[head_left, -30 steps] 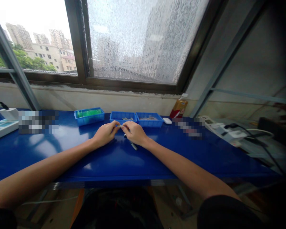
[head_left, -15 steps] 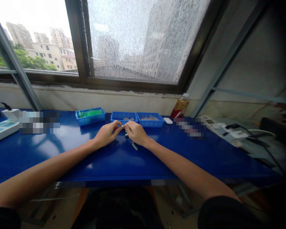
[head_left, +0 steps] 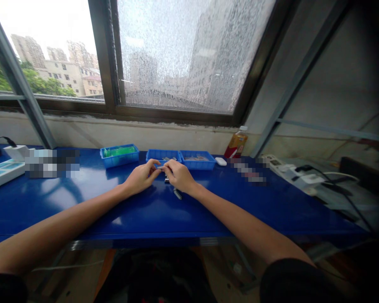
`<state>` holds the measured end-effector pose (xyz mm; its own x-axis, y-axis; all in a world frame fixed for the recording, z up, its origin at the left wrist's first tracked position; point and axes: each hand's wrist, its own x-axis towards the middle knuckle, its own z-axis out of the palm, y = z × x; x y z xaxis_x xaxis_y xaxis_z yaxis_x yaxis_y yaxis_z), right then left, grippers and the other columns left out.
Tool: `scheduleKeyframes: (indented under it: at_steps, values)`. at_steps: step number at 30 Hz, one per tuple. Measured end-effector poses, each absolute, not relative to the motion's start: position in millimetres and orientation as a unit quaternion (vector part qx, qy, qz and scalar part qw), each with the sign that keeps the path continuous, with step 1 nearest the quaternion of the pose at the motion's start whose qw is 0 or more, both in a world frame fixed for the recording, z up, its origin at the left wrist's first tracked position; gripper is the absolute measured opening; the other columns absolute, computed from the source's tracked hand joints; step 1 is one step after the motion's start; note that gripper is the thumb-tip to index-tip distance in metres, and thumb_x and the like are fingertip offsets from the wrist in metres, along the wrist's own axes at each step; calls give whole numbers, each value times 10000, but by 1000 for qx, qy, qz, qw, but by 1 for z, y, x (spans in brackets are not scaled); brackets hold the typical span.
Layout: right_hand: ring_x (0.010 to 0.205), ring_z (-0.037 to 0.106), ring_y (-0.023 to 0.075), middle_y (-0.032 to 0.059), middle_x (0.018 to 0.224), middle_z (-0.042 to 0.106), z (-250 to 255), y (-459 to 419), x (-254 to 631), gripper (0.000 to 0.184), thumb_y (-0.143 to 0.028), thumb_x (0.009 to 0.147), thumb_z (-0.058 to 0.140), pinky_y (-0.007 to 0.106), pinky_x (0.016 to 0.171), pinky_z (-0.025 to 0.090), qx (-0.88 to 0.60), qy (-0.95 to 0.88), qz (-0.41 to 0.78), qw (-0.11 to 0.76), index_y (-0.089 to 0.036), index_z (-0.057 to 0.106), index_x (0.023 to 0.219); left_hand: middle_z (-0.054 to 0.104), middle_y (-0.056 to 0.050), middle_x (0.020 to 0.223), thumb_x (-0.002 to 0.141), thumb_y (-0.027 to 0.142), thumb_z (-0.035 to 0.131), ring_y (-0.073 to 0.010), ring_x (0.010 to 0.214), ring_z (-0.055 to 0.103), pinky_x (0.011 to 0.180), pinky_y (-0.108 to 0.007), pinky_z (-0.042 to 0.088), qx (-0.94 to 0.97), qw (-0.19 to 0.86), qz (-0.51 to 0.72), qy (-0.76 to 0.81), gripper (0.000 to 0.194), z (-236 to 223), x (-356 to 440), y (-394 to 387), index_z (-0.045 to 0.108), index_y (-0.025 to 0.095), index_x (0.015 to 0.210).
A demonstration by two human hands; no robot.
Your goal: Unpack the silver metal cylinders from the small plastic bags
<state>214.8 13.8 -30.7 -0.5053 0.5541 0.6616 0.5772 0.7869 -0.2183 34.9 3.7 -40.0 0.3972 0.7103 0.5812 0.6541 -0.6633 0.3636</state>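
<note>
Pinching narrowly at the fingertips, the left hand (head_left: pixel 140 177) is brought up close to the right hand (head_left: pixel 180 176), whose thumb and fingers are also closed in a narrow pinch. Between them a small, pale, thin piece (head_left: pixel 161 168) is held above the table; its handling appears to be shared by both hands, though its exact shape cannot be told. Beside the right hand, two small silvery metal parts can be counted on the glossy blue table (head_left: pixel 129 219): an upper one (head_left: pixel 167 179), partly hidden, and a lower one (head_left: pixel 177 194), lying tilted. Beyond, three blue plastic bins are seen: one with green contents (head_left: pixel 120 160), a middle one with metal bits (head_left: pixel 149 158), and a right one with small mixed pieces (head_left: pixel 198 164). Farther right are placed one rounded white case (head_left: pixel 221 161) and one amber bottle with a red label (head_left: pixel 236 144).
</note>
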Motion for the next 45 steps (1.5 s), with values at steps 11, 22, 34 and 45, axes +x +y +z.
scheduleKeyframes:
  at_steps: [11,22,34,45]
  values:
    - [697,516,135,18,764,546,-29,10,215,137,-239,821,513,236,654,393,-311,-878,-8,364,-171,516,940,602,-35,753,908,313,325,-171,699,589,616,-258,416,839,21,357,409,231,-40,36,2,505,169,913]
    - [675,522,132,18,720,560,-28,11,214,197,-300,893,397,240,637,393,-336,-866,25,369,-167,538,859,606,-23,727,882,320,388,-142,647,563,604,-239,420,832,44,386,395,211,-38,37,1,527,167,920]
    - [713,508,141,33,748,547,-26,13,216,202,-266,893,394,253,687,389,-314,-877,-19,362,-173,542,791,600,-9,734,873,331,414,-130,626,560,585,-229,420,822,52,407,395,246,-40,37,0,472,169,1049]
    - [702,524,142,35,765,566,-24,13,220,109,-254,859,460,248,661,394,-325,-872,-35,365,-175,536,860,603,-11,668,895,345,359,-136,586,565,562,-232,412,836,60,356,413,259,-40,36,4,544,166,923]
